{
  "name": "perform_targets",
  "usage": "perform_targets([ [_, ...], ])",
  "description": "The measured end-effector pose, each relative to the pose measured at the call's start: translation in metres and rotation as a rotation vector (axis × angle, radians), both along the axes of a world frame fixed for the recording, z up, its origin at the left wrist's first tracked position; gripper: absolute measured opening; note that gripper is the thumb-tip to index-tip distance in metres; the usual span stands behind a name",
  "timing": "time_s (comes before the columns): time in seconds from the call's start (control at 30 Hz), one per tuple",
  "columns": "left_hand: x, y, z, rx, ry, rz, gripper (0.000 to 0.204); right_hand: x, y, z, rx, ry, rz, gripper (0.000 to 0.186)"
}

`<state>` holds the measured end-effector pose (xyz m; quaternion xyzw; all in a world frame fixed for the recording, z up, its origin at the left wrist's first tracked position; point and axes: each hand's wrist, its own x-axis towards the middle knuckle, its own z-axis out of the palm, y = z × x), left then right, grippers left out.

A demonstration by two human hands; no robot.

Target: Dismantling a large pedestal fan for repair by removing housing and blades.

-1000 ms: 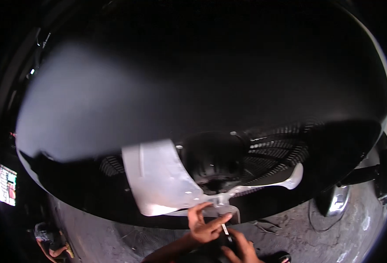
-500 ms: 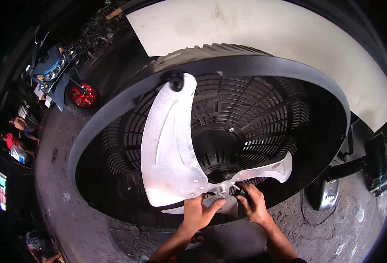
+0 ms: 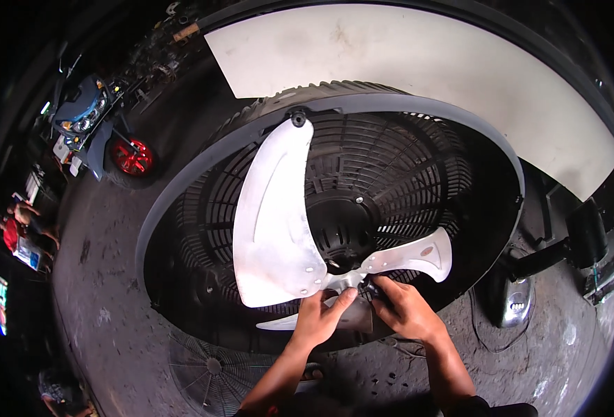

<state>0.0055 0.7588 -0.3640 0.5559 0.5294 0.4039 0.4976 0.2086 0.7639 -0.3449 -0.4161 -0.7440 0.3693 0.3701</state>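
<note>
A large silver metal fan blade assembly lies in front of a round black fan housing. Its longest-looking blade points away from me, and a black round knob shows at that blade's tip. My left hand grips the fan blade assembly beside its hub, thumb on top and fingers hidden underneath. On the hub's right side, my right hand closes its fingertips on a small dark piece. Its kind is hard to make out between the fingers.
Behind the housing lies a broad white panel. A wire fan guard rests on the floor at the lower left. At right stand a dark stand arm and a silver pedal-like box with a cable. A motorcycle and people are farther left.
My view has shifted a little, and the housing's right rim sits farther left in it. Both hands stay at the hub; the right hand has shifted slightly up the picture.
</note>
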Motion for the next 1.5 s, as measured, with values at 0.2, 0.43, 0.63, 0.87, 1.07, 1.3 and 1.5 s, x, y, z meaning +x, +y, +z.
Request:
perform_targets([
  [0.2,0.002,0.001,0.005,0.094,0.106,0.068,0.047,-0.007,-0.015,0.01,-0.251,0.058,-0.057,0.028],
  [0.43,0.0,0.001,0.012,0.034,0.071,0.025,0.048,-0.019,-0.021,0.003,-0.301,0.232,-0.168,0.027],
  [0.63,-0.003,0.001,0.011,-0.03,0.124,0.032,0.049,-0.023,-0.029,-0.002,-0.506,0.368,-0.19,0.026],
  [0.87,-0.003,0.002,0.011,0.048,0.211,0.028,0.055,-0.017,-0.003,-0.013,0.124,0.008,-0.159,0.021],
  [1.07,-0.004,0.001,0.018,-0.027,0.22,0.003,0.056,-0.023,0.002,-0.015,0.011,-0.021,-0.189,0.027],
  [1.3,-0.007,0.001,0.016,0.006,0.222,0.024,0.056,-0.031,-0.012,-0.008,-0.078,0.083,-0.248,0.03],
  [1.5,-0.008,0.002,0.022,0.022,0.244,-0.005,0.05,-0.04,-0.009,-0.008,-0.068,0.213,-0.277,0.046],
])
